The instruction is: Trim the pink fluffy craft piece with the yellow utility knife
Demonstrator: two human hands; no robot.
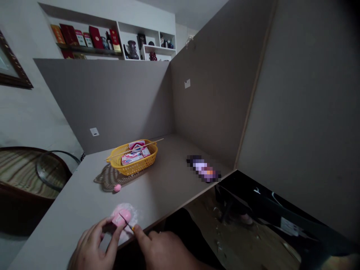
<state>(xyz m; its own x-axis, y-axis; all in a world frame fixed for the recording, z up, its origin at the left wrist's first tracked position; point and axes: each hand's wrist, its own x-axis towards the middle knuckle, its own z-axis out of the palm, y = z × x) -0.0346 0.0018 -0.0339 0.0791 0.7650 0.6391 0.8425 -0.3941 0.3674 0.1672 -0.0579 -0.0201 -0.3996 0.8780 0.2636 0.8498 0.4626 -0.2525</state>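
Note:
A small pink block, apparently soap (125, 215), is pinched between the thumb and fingers of my left hand (97, 243) near the table's front edge. Pale shavings (134, 212) lie around and under it. My right hand (160, 245) grips a small carving knife (129, 225) with a yellow handle, index finger stretched along it. Its thin dark blade lies across the pink block, touching it. Much of the knife's handle is hidden in my right hand. Farther back on the table, a small pink ball (117, 188) sits apart from both hands.
A yellow plastic basket (135, 167) holds several pink-and-white boxes (132, 157), with a thin stick (153, 142) across its rim. To the right lies a blurred-out phone-like object (204, 169). Grey panels (126, 97) wall the table's back and right. A black bench (261, 202) stands below right.

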